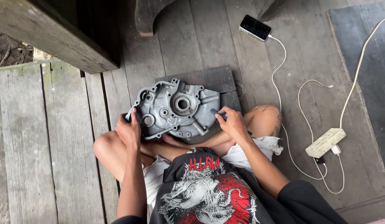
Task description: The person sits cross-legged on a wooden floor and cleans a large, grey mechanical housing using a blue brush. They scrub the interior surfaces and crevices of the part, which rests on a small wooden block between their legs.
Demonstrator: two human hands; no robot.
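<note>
Grey engine crankcase cover [176,108] is lying on a dark mat [213,79], just ahead of the person's crossed legs. Left hand [128,129] is gripping the cover's left edge, fingers curled round it. Right hand [232,122] is pinching a small dark tool [214,112] against the cover's right side — fingers closed. Phone [255,27] and white power strip [325,142] lying to the cover's right.

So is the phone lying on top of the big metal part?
No, the phone lies on the wooden floor away from the grey metal engine cover, with a white cable plugged into it.
</note>
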